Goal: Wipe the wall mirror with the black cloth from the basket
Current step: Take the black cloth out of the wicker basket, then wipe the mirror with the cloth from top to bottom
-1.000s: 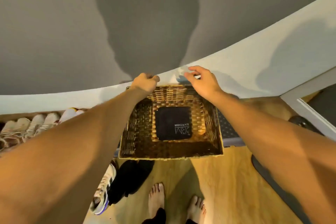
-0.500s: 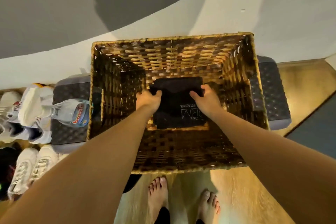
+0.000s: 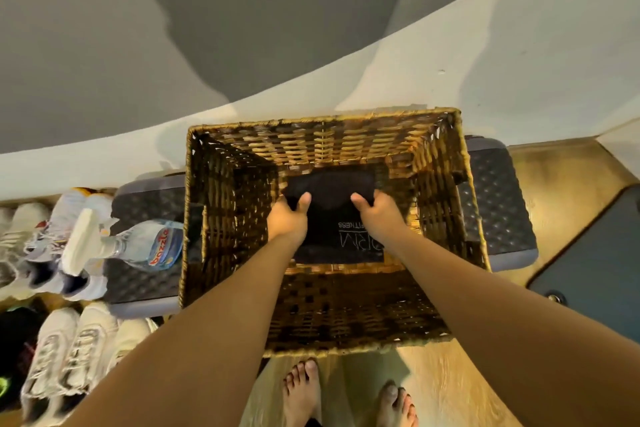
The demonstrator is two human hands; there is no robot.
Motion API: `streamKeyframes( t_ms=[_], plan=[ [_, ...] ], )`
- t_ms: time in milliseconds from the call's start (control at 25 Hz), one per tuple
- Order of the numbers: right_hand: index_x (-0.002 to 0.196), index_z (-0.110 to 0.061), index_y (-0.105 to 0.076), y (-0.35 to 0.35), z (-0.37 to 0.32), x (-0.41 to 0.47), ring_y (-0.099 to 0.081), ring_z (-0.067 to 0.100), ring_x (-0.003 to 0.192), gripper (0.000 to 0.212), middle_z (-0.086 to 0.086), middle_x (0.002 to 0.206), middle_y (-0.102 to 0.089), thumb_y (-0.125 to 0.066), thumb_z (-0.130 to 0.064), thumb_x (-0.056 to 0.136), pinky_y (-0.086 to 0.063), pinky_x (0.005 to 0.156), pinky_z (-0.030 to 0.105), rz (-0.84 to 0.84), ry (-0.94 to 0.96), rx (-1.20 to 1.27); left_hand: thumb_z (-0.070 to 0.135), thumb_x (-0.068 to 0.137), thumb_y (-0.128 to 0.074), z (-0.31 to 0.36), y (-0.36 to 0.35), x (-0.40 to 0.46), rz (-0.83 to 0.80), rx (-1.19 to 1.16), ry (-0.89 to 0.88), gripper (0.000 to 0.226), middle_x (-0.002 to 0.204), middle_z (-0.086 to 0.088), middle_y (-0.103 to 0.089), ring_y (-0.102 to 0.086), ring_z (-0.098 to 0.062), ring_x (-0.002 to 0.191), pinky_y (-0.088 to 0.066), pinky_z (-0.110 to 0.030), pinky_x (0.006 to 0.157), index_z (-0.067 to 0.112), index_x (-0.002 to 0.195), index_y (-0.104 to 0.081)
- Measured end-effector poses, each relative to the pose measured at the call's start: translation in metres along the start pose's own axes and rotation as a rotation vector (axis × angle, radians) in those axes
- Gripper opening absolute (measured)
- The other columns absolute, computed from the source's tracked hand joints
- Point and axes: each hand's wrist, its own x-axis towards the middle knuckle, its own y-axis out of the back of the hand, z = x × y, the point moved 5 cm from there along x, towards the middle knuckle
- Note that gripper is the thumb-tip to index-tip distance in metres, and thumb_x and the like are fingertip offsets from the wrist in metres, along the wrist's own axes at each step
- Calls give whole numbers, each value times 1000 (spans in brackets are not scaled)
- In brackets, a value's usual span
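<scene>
Head view shows both arms reaching down into a deep brown woven wicker basket [image 3: 221, 218], where a folded black cloth with pale lettering [image 3: 332, 229] lies on the bottom. Left hand [image 3: 287, 218] and right hand [image 3: 379, 215] each pinch a far corner of the cloth, thumb on top, fingers curled beneath.

both hands [image 3: 287, 218] now pinch the black cloth's [image 3: 332, 218] far edge, lifting it.

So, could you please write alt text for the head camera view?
Both hands, left hand and right hand, grip a folded black cloth at the bottom of a wicker basket. A spray bottle and shoes lie to its left.
</scene>
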Motion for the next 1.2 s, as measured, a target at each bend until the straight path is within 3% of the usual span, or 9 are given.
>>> streamKeyframes(
  t_ms=[160, 280, 360, 440, 600, 760, 960, 1080, 1200],
  plan=[
    [161, -6, -25, 56, -85, -74, -38, 33, 149, 68, 10, 162, -40, -45, -43, 109, -34, 118, 41, 34, 92, 5, 43, 106, -50, 88, 60, -76, 37, -54, -130, 58, 152, -13, -50, -44, -33, 142, -37, -42, 115, 8, 151, -42],
    [147, -6, -41, 126, -175, -146, -59, 35, 125, 55, 15, 135, -62, -47, -44, 108, -49, 104, 48, 156, 227, -5, 42, 104, -53, 178, 118, -146, 54, -137, -238, 53, 142, -14, -59, -51, -34, 136, -41, -42, 110, 6, 144, -50],
    [135, -8, -48, 181, -248, -206, -62, 33, 116, 43, 14, 125, -65, -47, -42, 108, -52, 97, 49, 221, 333, 12, 42, 103, -55, 243, 166, -206, 70, -234, -338, 50, 136, -11, -63, -56, -31, 131, -44, -41, 107, 8, 140, -54],
    [130, -10, -50, 234, -321, -273, -63, 29, 109, 36, 11, 122, -66, -48, -39, 108, -52, 91, 43, 254, 440, 41, 42, 103, -57, 306, 221, -270, 115, -300, -430, 47, 131, -8, -66, -59, -29, 125, -47, -39, 103, 10, 136, -57],
    [125, -11, -53, 325, -440, -409, -65, 27, 107, 31, 4, 113, -65, -50, -38, 108, -53, 92, 46, 352, 653, 61, 41, 102, -59, 412, 319, -396, 195, -395, -614, 39, 120, -4, -68, -63, -26, 112, -46, -34, 88, 11, 126, -61],
    [125, -9, -54, 404, -534, -556, -61, 22, 102, 31, -2, 107, -61, -50, -34, 109, -44, 85, 34, 485, 840, 123, 42, 102, -58, 503, 407, -532, 229, -492, -821, 33, 112, -1, -68, -64, -24, 105, -46, -33, 84, 12, 116, -62],
    [129, -10, -54, 471, -585, -707, -57, 12, 93, 31, -5, 107, -61, -48, -33, 110, -41, 84, 29, 669, 1015, 171, 42, 102, -58, 570, 471, -669, 259, -488, -1103, 42, 122, -7, -68, -62, -25, 109, -50, -36, 91, 9, 128, -61],
    [130, -9, -53, 504, -579, -769, -58, 8, 91, 29, -6, 107, -60, -48, -30, 110, -46, 78, 21, 779, 1068, 225, 42, 103, -57, 592, 475, -733, 232, -458, -1233, 44, 121, -5, -66, -60, -23, 110, -48, -35, 91, 8, 130, -61],
    [132, -11, -51, 537, -553, -807, -58, 6, 93, 30, -6, 111, -59, -47, -31, 110, -43, 69, 14, 859, 1048, 256, 44, 102, -58, 613, 457, -777, 185, -425, -1325, 44, 122, -8, -68, -62, -26, 113, -50, -43, 98, 8, 129, -62]
  ],
)
